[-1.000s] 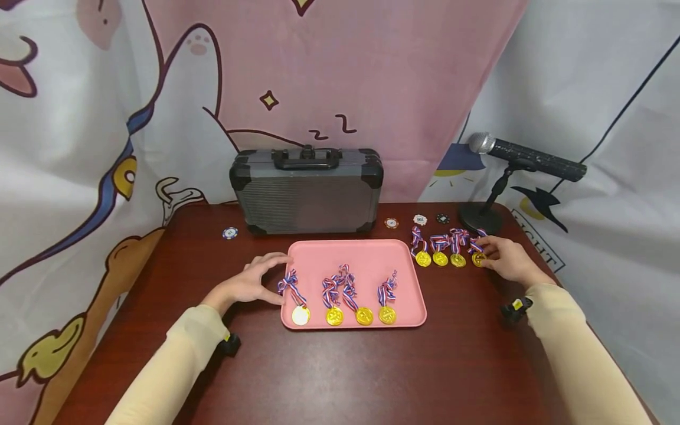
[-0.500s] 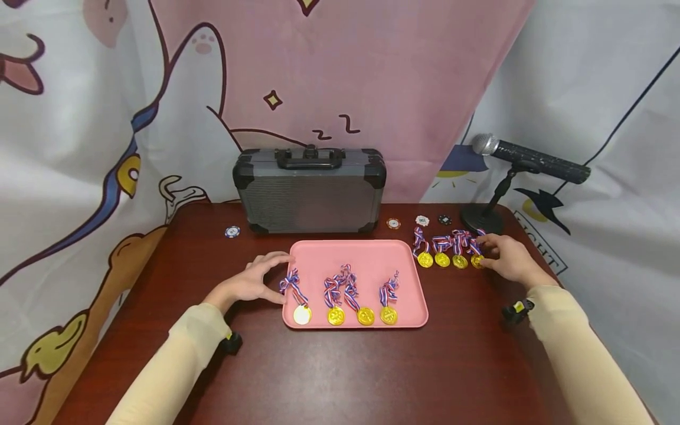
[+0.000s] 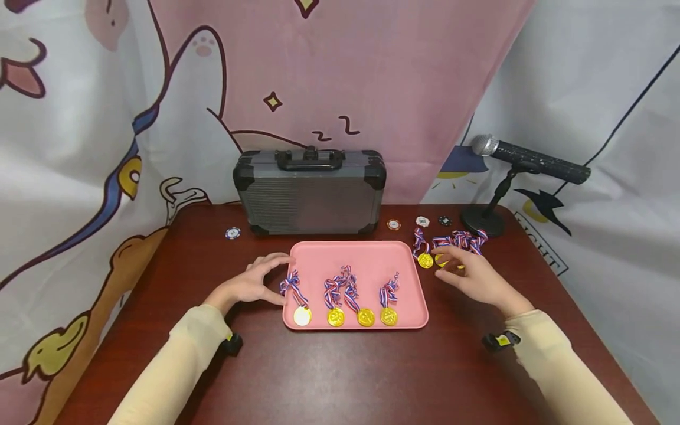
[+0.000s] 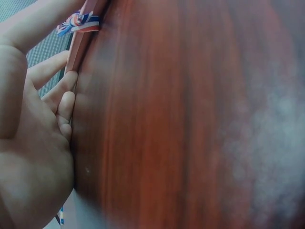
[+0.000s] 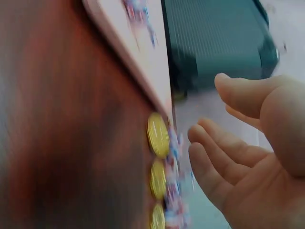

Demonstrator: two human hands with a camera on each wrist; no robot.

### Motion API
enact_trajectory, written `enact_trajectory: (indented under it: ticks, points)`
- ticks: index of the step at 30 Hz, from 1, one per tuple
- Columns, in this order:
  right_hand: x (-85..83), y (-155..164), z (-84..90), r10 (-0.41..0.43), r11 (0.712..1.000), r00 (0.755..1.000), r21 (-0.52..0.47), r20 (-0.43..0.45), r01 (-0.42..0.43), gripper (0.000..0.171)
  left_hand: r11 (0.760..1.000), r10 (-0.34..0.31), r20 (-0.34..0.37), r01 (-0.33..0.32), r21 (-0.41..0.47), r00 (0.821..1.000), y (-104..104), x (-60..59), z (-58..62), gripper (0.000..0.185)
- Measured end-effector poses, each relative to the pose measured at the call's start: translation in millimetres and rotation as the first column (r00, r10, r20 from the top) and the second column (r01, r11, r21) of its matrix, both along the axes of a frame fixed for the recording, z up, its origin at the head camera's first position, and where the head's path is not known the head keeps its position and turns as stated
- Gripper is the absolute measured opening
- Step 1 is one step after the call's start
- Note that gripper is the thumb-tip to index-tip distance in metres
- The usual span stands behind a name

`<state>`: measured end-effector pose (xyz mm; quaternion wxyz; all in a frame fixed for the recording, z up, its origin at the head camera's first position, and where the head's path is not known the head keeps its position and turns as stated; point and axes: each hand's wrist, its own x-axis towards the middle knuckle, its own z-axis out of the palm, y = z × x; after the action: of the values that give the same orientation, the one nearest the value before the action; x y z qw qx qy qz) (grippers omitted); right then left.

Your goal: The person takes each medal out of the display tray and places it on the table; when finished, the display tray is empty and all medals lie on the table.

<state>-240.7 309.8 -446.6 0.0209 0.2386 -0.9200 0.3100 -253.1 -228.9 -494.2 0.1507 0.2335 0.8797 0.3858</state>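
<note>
Right hand (image 3: 473,277) open above loose medals (image 3: 425,260)
Medals under the fingertips; left hand (image 3: 249,283) open, against the pink tray (image 3: 366,254).

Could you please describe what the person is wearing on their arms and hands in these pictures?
Both arms are in long, close-fitting sleeves of pale cream-beige, the left sleeve and the right sleeve ending at the wrists. A small black device sits at each wrist; the right one shows a yellow mark. The left hand and right hand are bare, without gloves.
</note>
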Motion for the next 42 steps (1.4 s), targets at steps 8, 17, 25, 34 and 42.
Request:
enact_trajectory:
  ticks: [8,17,25,34,42]
  points:
    - [31.0,-48,-9.2,0.305,0.950,0.946,-0.094,0.107,-0.296,0.039,1.000,-0.009,-0.035,0.010,0.019,0.999,0,-1.0,-2.8,0.098]
    - [49.4,-77,-20.2,0.448,0.891,0.893,0.066,0.048,-0.450,0.035,1.000,-0.012,-0.044,0.012,0.010,0.999,1,0.3,-3.0,0.098]
    - [58.0,-91,-22.7,0.361,0.922,0.929,0.120,0.078,-0.369,0.025,1.000,-0.009,-0.036,0.009,0.022,0.999,1,-0.1,-3.3,0.097]
    - [63.9,-103,-26.3,0.244,0.953,0.969,0.177,0.029,-0.245,0.022,1.000,-0.008,-0.036,0.009,0.024,0.999,0,1.1,-1.1,0.098]
    - [61.5,-105,-24.1,0.267,0.952,0.963,0.145,0.045,-0.271,0.034,1.000,-0.005,-0.019,0.006,0.025,1.000,2,1.5,-0.7,0.098]
